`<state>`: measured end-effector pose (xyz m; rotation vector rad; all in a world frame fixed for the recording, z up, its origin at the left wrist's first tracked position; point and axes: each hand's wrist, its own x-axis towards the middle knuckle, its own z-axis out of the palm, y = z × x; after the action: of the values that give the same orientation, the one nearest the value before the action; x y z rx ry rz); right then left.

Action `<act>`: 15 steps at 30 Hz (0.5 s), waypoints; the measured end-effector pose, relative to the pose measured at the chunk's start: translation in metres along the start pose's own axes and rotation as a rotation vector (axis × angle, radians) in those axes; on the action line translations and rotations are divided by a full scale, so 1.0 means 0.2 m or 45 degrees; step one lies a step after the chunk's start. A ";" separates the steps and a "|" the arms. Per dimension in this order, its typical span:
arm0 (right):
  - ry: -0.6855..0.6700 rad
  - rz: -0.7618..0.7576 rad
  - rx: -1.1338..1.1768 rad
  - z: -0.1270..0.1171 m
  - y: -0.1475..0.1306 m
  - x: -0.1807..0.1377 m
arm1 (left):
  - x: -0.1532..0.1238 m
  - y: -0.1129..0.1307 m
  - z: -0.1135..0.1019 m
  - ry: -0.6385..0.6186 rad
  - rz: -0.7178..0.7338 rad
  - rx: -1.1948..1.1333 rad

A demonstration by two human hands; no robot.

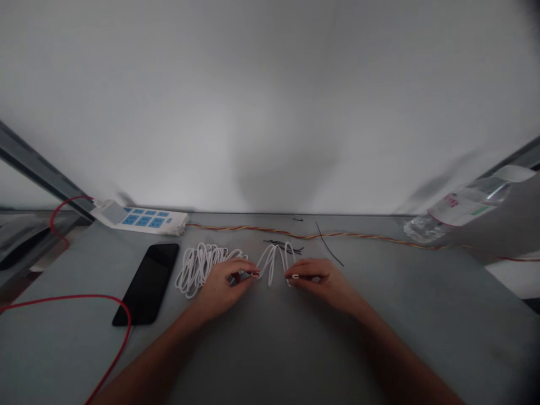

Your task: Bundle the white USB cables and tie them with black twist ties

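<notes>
A white cable (271,264) lies in loose zigzag folds between my hands on the grey table. My left hand (223,286) pinches one end of it at the thumb and fingertips. At the other end, my right hand (324,281) grips the cable, and a small white tip shows at its fingers. Beside and partly behind my left hand rests a pile of coiled white cables (198,267). Just beyond the folds are several short black ties (283,246). A single longer black tie (329,243) lies farther right.
A black phone (147,284) lies at left, with a red cable (122,301) crossing near its lower end. Behind it sits a white power strip (143,220) with blue sockets. A twisted cord (253,228) runs along the wall. At right is a tilted clear plastic bottle (464,205).
</notes>
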<state>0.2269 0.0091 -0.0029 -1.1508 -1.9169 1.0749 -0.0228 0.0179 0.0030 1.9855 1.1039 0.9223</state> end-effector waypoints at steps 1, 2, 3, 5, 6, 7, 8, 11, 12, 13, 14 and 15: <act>-0.003 0.001 -0.006 0.00 0.00 0.00 | 0.00 0.00 0.00 0.001 -0.002 0.004; -0.006 0.003 -0.013 0.00 0.00 0.00 | 0.00 0.00 0.00 0.002 -0.007 0.011; -0.006 0.010 -0.020 0.00 0.00 0.00 | 0.00 0.00 0.00 0.005 -0.011 0.019; 0.000 0.014 -0.030 0.00 0.00 0.00 | 0.00 0.01 0.00 0.006 -0.011 0.029; 0.004 0.015 -0.033 0.00 0.00 0.00 | 0.00 0.01 0.00 0.003 -0.005 0.030; 0.010 0.020 -0.034 0.00 0.01 0.00 | 0.00 0.01 0.00 0.001 0.002 0.033; 0.014 0.028 -0.033 0.00 0.01 0.00 | 0.00 0.00 0.00 -0.004 0.007 0.041; 0.052 0.060 -0.041 0.01 0.04 0.00 | -0.01 -0.03 0.01 -0.006 0.019 0.150; 0.068 0.061 -0.065 0.02 0.04 0.00 | -0.01 -0.04 0.02 0.000 0.034 0.215; 0.082 0.052 -0.109 0.02 0.05 0.01 | -0.01 -0.06 0.03 0.015 0.051 0.291; 0.092 0.035 -0.172 0.02 0.06 0.01 | -0.02 -0.07 0.04 0.029 0.091 0.368; 0.103 0.019 -0.253 0.02 0.06 0.02 | -0.02 -0.09 0.05 0.060 0.119 0.431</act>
<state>0.2262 0.0140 -0.0159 -1.2988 -1.9880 0.8463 -0.0235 0.0191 -0.0171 2.3158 1.2706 0.8787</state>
